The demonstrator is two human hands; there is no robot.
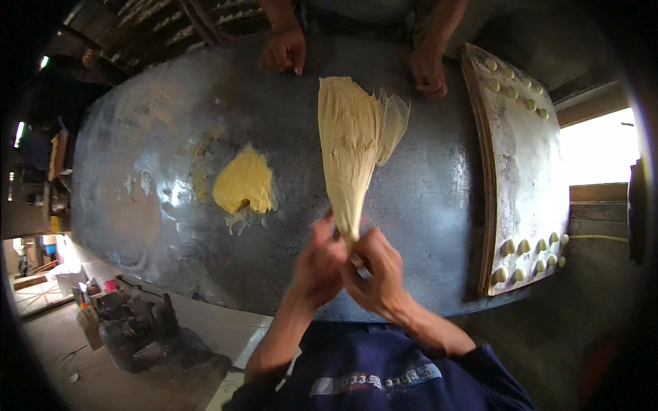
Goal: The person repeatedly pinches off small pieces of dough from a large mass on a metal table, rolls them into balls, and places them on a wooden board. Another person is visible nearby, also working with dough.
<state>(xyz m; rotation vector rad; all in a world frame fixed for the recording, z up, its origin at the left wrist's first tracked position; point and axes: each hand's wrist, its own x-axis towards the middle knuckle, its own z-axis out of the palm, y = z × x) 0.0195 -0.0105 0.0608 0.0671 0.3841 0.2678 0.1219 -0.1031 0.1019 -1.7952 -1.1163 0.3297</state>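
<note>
A long, thin sheet of pale dough (349, 130) stretches over the dark table, wide and flat at its far end and bunched narrow toward me. A filmy, see-through flap hangs off its right side. My right hand (377, 270) is closed around the gathered near end. Against the left of that same end lies my left hand (319, 264), its fingers smeared by motion, so their grip is unclear. A small bright patch shows by my right hand's fingers; what it is I cannot make out. Left of the dough sits a soft yellow lump that looks like fat (243, 181).
The dark, greasy tabletop (288, 246) has a pale smeared area on its left. Along the right lies a board (524, 171) bearing several small dough balls at both ends. Across the table another person's hands (284, 51) rest near the far edge. Machinery (137, 322) stands at lower left.
</note>
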